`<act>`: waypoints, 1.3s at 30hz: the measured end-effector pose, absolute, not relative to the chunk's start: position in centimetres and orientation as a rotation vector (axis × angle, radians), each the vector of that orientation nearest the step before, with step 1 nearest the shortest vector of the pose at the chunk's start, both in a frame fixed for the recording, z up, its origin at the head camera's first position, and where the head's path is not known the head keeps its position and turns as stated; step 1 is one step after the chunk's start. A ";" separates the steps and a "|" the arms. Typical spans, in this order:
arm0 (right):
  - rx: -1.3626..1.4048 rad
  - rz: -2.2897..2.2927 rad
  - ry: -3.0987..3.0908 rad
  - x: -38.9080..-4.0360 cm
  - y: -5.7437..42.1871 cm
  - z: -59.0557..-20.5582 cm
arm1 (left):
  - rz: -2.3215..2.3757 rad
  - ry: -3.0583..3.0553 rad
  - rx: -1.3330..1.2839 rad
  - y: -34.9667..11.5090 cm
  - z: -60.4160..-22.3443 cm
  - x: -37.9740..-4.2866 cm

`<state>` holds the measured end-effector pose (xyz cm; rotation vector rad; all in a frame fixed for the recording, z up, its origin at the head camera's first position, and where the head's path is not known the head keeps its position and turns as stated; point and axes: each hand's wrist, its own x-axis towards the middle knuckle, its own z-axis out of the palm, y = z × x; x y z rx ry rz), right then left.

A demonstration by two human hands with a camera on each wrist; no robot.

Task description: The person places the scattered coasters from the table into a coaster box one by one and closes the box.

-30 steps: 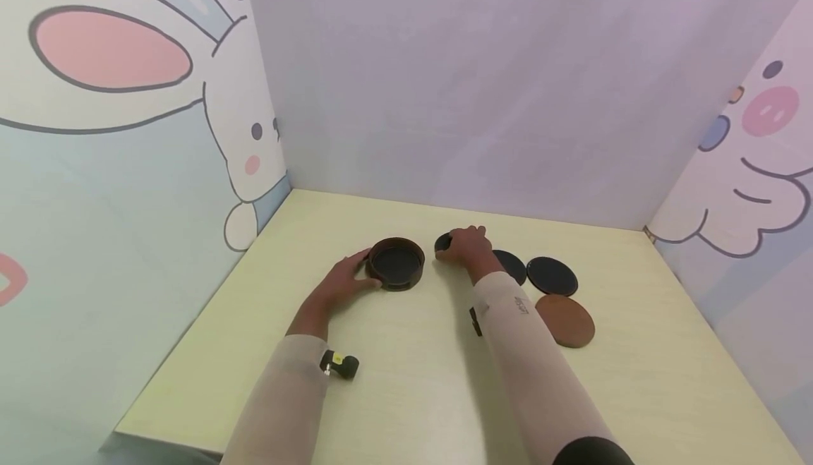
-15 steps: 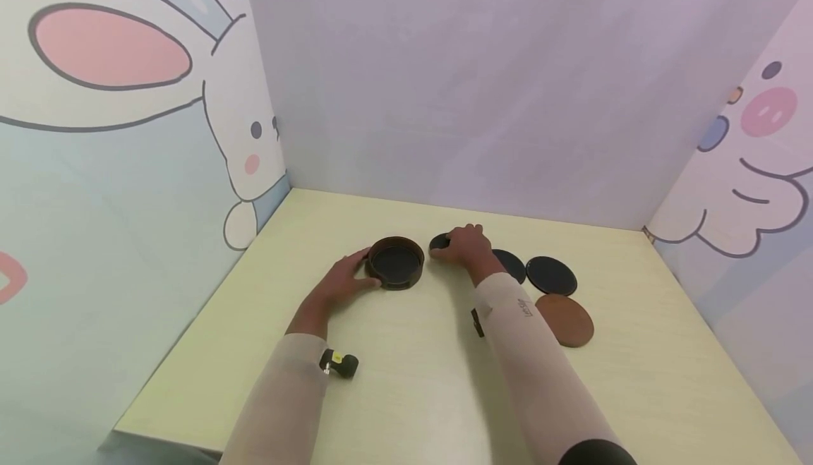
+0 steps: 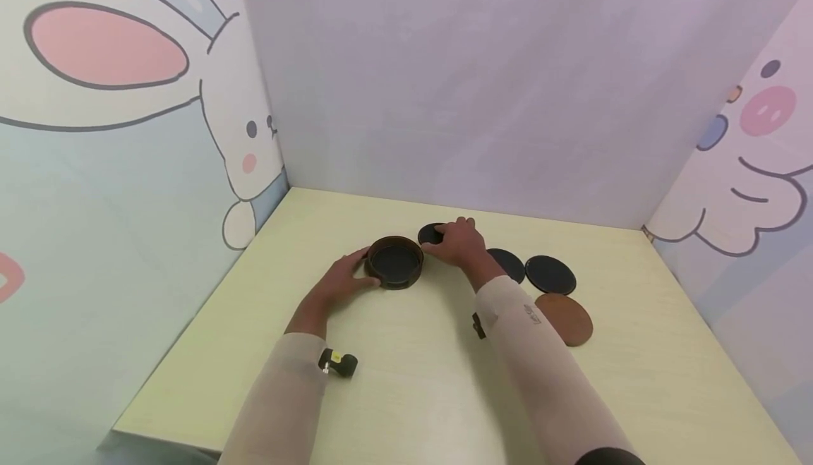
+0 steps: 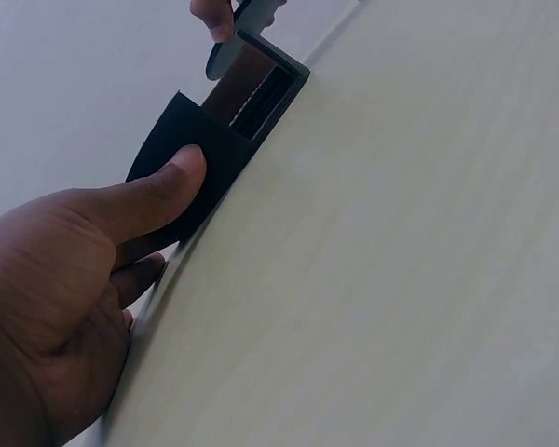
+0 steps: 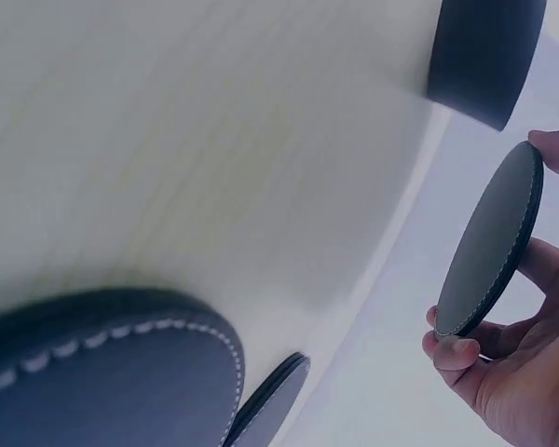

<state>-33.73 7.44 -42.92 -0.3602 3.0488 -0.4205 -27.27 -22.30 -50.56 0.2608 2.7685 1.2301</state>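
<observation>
My left hand (image 3: 343, 278) grips a round, dark coaster holder (image 3: 396, 286) from its left side, thumb at the front of its wall and fingers behind. In the left wrist view the thumb presses on the black outer wall of the holder (image 4: 222, 154), beside a cut-out that shows a brown lining. My right hand (image 3: 462, 243) holds a black round coaster (image 3: 428, 234) at the back right of the holder, raised off the table. The right wrist view shows this coaster (image 5: 489, 244) tilted, with white edge stitching, pinched at its rim between thumb and fingers.
Right of the holder, two black coasters (image 3: 550, 275) and a brown coaster (image 3: 567, 320) lie flat on the pale table (image 3: 406, 394). A lilac backdrop (image 3: 470, 84) rises along the back edge, and cartoon-printed walls (image 3: 127, 225) stand at both sides.
My right hand has moved left and slightly back with the black coaster, closer to the holder. The left hand and the holder have stayed in place.
</observation>
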 end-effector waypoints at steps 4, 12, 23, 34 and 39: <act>-0.341 -0.460 3.052 -33.3 6.9 -42.9 | 1.242 2.758 0.252 -22.3 -50.6 -27.2; -0.350 -0.502 3.048 -31.9 5.7 -42.4 | 1.248 2.759 0.253 -22.5 -50.7 -27.3; -0.505 -0.444 3.098 -29.9 3.6 -42.3 | 1.244 2.753 0.256 -22.5 -50.5 -27.2; -0.625 -0.331 3.133 -28.7 1.4 -42.4 | 1.202 2.770 0.267 -22.4 -50.4 -27.3; -0.639 -0.312 3.136 -28.5 0.6 -42.7 | 1.194 2.773 0.271 -22.3 -50.5 -27.3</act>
